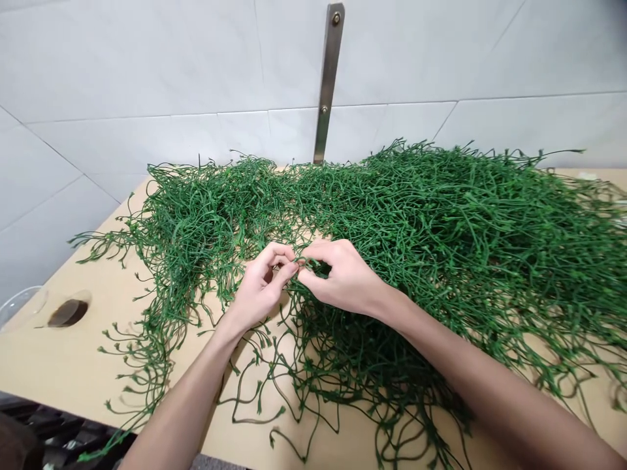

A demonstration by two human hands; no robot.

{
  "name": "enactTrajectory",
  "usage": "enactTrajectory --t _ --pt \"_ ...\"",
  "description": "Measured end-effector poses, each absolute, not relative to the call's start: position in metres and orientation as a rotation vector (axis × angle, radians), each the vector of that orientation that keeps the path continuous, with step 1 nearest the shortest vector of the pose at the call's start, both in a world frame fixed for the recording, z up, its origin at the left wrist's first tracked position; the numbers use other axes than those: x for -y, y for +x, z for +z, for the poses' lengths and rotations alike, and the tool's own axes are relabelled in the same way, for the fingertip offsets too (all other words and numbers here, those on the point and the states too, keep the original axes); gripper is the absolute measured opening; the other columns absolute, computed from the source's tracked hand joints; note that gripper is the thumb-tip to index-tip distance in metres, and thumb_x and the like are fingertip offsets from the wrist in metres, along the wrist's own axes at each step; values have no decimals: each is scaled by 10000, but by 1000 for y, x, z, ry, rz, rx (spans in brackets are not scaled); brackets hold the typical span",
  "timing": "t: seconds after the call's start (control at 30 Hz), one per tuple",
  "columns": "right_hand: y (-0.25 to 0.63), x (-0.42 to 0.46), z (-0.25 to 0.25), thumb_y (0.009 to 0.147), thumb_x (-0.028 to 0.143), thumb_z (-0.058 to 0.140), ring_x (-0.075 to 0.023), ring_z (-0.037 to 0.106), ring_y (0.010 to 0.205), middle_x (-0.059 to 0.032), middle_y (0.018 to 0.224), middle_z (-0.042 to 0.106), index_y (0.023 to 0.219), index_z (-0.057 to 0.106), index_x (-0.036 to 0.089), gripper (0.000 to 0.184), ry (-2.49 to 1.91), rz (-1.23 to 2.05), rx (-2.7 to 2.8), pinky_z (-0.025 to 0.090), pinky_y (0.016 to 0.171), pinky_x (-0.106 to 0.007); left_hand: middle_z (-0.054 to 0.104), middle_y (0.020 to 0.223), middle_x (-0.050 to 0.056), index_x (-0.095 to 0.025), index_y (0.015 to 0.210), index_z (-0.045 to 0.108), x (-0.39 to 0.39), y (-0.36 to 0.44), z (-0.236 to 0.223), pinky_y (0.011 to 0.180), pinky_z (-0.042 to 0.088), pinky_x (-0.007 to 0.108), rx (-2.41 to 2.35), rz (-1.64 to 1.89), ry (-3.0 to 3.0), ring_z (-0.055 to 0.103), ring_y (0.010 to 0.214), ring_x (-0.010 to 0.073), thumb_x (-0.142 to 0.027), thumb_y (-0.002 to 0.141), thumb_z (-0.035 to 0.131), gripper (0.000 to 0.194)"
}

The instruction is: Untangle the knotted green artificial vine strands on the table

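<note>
Pinching together, left hand (263, 282) and right hand (341, 274) are meeting fingertip-close | fingers closing on green strand (304, 262)

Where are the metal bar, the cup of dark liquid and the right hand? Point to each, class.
Metal bar (330, 72): head view, on its flat front face.
Cup of dark liquid (68, 313): head view, on its dark contents.
Right hand (347, 279): head view, on the back of the hand.
</note>
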State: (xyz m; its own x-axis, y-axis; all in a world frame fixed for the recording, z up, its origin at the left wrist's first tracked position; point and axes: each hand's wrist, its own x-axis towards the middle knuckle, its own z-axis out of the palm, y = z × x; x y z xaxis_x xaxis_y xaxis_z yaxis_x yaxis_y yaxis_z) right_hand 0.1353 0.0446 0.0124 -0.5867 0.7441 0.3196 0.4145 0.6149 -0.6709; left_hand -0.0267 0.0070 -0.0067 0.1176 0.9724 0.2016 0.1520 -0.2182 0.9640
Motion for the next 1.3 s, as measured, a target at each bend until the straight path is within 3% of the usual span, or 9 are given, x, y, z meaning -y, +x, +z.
enactTrajectory --t 0.23,0.43,0.53,0.63,0.73,0.93,1.1,1.3 --pt "138 -47 10 759 91 453 -113 451 643 4 610 526 601 499 164 180 -744 681 2288 361 658 -245 522 637 -47 -183 845 549 -10 -27 -6 535 324 217 -1074 1212 1385 425 554 83 -415 793 707 285" --pt "148 -53 15 722 -13 369 -111 572 672 -15 683 654 645 634 154 323 -691 764 2231 423 697 -238 528 636 -52 -202 857 532 -14 -32 -12 548 360 202 -1042 1364 1192 462 575 85 -420 746 759 333" --pt "152 -53 24 771 32 408 -136 611 777 -37 846 716 826 711 148 329 -862 792 2202 438 757 -264 502 619 -61 -206 888 543 -15 -33 -13 568 367 195 -1063 1430 1168 472 600 89 -429 716 783 370" --pt "151 -50 32 843 161 481 -145 612 785 -41 885 728 844 729 147 249 -995 922 2124 437 733 -267 505 622 -57 -191 866 556 -13 -30 -10 561 356 193 -1101 1433 1288 435 578 77 -431 740 762 341" --pt "148 -47 35 857 248 532 -121 575 688 -21 772 704 786 719 140 227 -980 1023 2141 412 644 -245 513 622 -55 -188 847 550 -11 -27 -7 539 344 195 -1127 1404 1379 411 557 72 -406 770 739 298" --pt "147 -48 33 801 267 621 -110 562 670 -11 714 669 723 666 136 159 -917 1194 2121 425 674 -242 539 651 -45 -197 847 544 -11 -26 -6 552 379 206 -1144 1394 1433 464 575 86 -371 786 721 255" --pt "148 -49 31 769 321 653 -61 399 514 43 554 508 651 613 139 220 -961 1332 2116 277 499 -219 586 740 -13 -192 838 556 -10 -25 -8 623 440 234 -1189 1359 1524 547 650 111 -313 813 682 176" --pt "145 -50 30 730 275 654 -46 307 501 74 519 400 596 522 149 226 -1023 1419 2120 229 497 -222 590 873 33 -188 827 577 -12 -23 -13 785 479 279 -1187 1605 1709 577 863 156 -217 751 732 176"
